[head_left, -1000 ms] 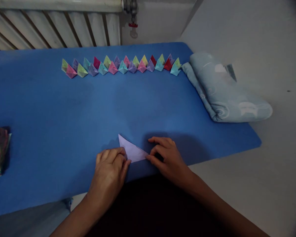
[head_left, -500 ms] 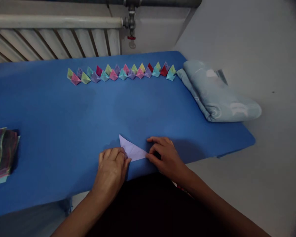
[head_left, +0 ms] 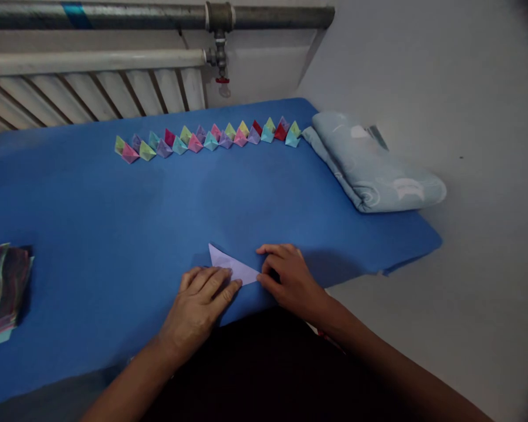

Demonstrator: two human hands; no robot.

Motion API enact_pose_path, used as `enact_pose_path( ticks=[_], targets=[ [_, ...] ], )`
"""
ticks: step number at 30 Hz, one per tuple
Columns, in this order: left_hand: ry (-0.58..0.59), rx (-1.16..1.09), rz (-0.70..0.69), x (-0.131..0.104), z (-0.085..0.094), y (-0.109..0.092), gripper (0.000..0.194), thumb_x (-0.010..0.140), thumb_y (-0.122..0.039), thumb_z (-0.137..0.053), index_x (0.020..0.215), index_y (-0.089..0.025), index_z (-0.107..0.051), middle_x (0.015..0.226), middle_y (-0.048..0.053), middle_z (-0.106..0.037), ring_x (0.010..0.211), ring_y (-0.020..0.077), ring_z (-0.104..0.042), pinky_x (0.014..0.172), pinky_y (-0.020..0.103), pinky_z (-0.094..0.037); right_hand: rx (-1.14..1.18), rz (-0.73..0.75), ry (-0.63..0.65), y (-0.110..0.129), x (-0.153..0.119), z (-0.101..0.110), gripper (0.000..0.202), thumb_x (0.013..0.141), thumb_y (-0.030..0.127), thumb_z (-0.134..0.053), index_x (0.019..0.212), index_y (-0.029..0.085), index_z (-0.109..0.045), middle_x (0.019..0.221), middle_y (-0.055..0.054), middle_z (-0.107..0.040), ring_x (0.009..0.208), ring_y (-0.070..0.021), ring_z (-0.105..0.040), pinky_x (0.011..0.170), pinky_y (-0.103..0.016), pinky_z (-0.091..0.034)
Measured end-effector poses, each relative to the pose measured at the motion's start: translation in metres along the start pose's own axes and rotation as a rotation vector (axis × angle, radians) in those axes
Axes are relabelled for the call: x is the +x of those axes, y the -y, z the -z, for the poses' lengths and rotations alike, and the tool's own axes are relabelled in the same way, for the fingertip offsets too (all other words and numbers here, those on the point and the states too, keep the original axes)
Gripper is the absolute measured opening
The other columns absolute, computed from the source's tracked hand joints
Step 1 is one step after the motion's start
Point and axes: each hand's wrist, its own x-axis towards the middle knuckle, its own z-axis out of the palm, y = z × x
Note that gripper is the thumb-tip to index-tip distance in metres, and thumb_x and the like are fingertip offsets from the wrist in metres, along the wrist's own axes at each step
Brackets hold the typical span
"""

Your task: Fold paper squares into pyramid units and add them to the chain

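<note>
A light purple sheet of origami paper [head_left: 246, 273], folded into a triangle, lies on the blue-covered surface [head_left: 167, 205] near its front edge. My left hand [head_left: 206, 293] rests flat across the paper's left and lower part, fingers stretched out and pressing down; they hide some of it. At the right corner, my right hand [head_left: 286, 272] pinches the tip with the thumb and a curled finger, while its index finger sticks out above the paper.
Two staggered rows of small folded paper pieces [head_left: 210, 140] in several colours run along the back. A rolled grey-blue blanket [head_left: 378, 170] lies at right by the wall. On the left sits a stack of coloured paper [head_left: 4, 293]. Behind stands a white radiator [head_left: 92, 94] with a red-handled valve [head_left: 222, 80].
My left hand has slid right over the paper and its fingers have straightened out. My right hand keeps its hold on the right corner. The camera view has shifted slightly.
</note>
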Motion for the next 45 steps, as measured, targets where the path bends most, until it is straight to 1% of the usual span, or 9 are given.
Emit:
enact_pose_path(
  ticks=[6, 13, 21, 25, 28, 30, 35, 41, 45],
  targets=[
    [0.069, 0.051, -0.013, 0.004, 0.003, 0.001, 0.044, 0.092, -0.003, -0.037, 0.128, -0.02, -0.055, 0.124, 0.009, -0.064, 0.109, 0.0227, -0.057, 0.094, 0.041, -0.034, -0.06, 0.001, 0.042, 0.005, 0.001, 0.002, 0.014, 0.082, 0.015, -0.06, 0.07, 0.018, -0.054, 0.112, -0.005, -0.065, 0.103, -0.0216, -0.054, 0.088, -0.038, -0.036],
    [0.019, 0.093, -0.001, 0.013, -0.002, -0.001, 0.038, 0.094, -0.006, -0.036, 0.125, -0.013, -0.056, 0.121, 0.011, -0.066, 0.103, 0.0238, -0.058, 0.088, 0.04, -0.038, -0.27, -0.058, 0.313, 0.035, 0.01, 0.009, 0.014, 0.089, 0.02, -0.052, 0.099, 0.014, -0.059, 0.096, -0.01, -0.064, 0.084, -0.0206, -0.058, 0.071, -0.031, -0.039],
    [-0.077, -0.039, 0.064, -0.001, -0.004, -0.002, 0.03, 0.091, -0.009, -0.049, 0.118, -0.013, -0.061, 0.116, 0.012, -0.067, 0.102, 0.0247, -0.058, 0.085, 0.04, -0.044, -0.089, -0.166, 0.335, 0.034, 0.019, 0.014, 0.027, 0.086, 0.024, -0.053, 0.111, 0.015, -0.058, 0.084, -0.005, -0.067, 0.073, -0.0166, -0.058, 0.066, -0.026, -0.037],
    [-0.083, -0.108, 0.089, -0.01, -0.003, -0.006, 0.028, 0.09, -0.01, -0.049, 0.115, -0.015, -0.062, 0.117, 0.012, -0.066, 0.103, 0.0256, -0.058, 0.085, 0.043, -0.045, 0.042, -0.251, 0.367, 0.034, 0.025, 0.012, 0.017, 0.078, 0.016, -0.056, 0.093, 0.017, -0.063, 0.069, 0.0, -0.062, 0.062, -0.0122, -0.053, 0.059, -0.024, -0.034],
    [-0.121, -0.273, 0.257, -0.014, -0.001, -0.007, 0.024, 0.091, -0.017, -0.05, 0.111, -0.019, -0.063, 0.116, 0.01, -0.066, 0.102, 0.0235, -0.059, 0.088, 0.043, -0.046, 0.246, -0.312, 0.339, 0.033, 0.026, 0.008, 0.004, 0.074, 0.015, -0.057, 0.075, 0.018, -0.06, 0.062, 0.003, -0.056, 0.057, -0.01, -0.048, 0.055, -0.022, -0.032],
    [-0.189, -0.463, 0.511, -0.013, 0.002, -0.007, 0.022, 0.089, -0.026, -0.055, 0.11, -0.021, -0.062, 0.11, 0.008, -0.067, 0.094, 0.0206, -0.062, 0.086, 0.041, -0.048, 0.431, -0.356, 0.279, 0.031, 0.023, 0.006, 0.004, 0.074, 0.019, -0.059, 0.069, 0.019, -0.057, 0.058, 0.006, -0.05, 0.054, -0.0091, -0.044, 0.052, -0.022, -0.03],
    [-0.205, -1.15, 1.049, 0.004, 0.015, -0.006, 0.039, 0.073, -0.045, -0.071, 0.099, -0.017, -0.064, 0.078, 0.002, -0.067, 0.059, 0.0126, -0.059, 0.054, 0.025, -0.048, 0.775, -0.403, 0.194, 0.031, 0.017, 0.0, 0.011, 0.071, 0.03, -0.063, 0.071, 0.02, -0.057, 0.056, 0.007, -0.05, 0.051, -0.0083, -0.041, 0.051, -0.021, -0.029],
    [-0.296, -1.456, 1.123, 0.032, 0.021, 0.003, 0.036, 0.066, -0.046, -0.078, 0.077, -0.014, -0.064, 0.06, -0.001, -0.065, 0.047, 0.0072, -0.052, 0.052, 0.021, -0.043, 0.809, -0.315, 0.069, 0.04, 0.028, -0.002, 0.011, 0.073, 0.03, -0.064, 0.074, 0.02, -0.058, 0.059, 0.006, -0.052, 0.055, -0.0093, -0.046, 0.055, -0.022, -0.036],
    [-0.389, -1.643, 1.039, 0.059, 0.019, 0.035, 0.037, 0.061, -0.042, -0.083, 0.073, -0.013, -0.065, 0.06, 0.001, -0.065, 0.052, 0.0093, -0.056, 0.052, 0.021, -0.045, 0.786, -0.179, -0.079, 0.044, 0.051, 0.008, 0.017, 0.075, 0.035, -0.063, 0.08, 0.02, -0.059, 0.065, 0.004, -0.054, 0.06, -0.0107, -0.05, 0.059, -0.024, -0.041]
  ],
)
